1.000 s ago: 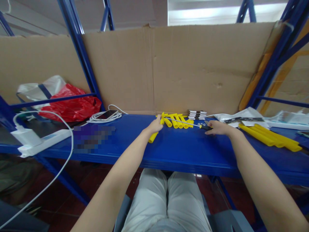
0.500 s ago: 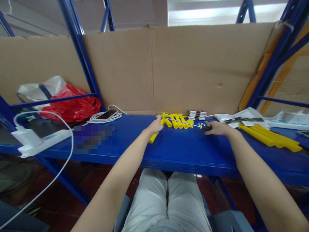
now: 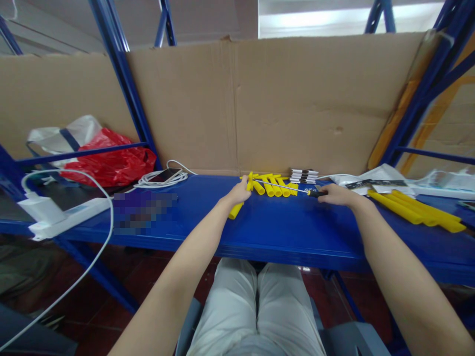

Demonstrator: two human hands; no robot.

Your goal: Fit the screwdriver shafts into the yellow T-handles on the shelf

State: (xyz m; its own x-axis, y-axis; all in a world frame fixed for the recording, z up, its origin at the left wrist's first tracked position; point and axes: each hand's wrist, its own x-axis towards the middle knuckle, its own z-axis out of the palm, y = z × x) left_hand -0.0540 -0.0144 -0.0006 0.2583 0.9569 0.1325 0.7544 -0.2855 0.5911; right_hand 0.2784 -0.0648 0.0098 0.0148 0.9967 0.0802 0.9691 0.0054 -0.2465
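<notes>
Plainly, the screwdriver [image 3: 309,192] was above the table [image 3: 274,222]: the right hand [image 3: 334,194] had its fingers closed round the handle [image 3: 316,193], while the left hand [image 3: 236,194], at the screwdriver's other end, curled tight about a yellow tube [image 3: 235,211]. Beyond the screwdriver lay short yellow tubes [image 3: 275,189] and a black-banded white stack [image 3: 303,176]; to its right, longer yellow tubes [image 3: 411,209].

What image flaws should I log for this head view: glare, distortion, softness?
Head view: the bright area at upper right is washed out; blue uprights lean outward, likely wide-lens distortion; fine detail on the screwdriver handle looks soft. Also in the head view, mosaic blocks hide part of the blue table.
</notes>
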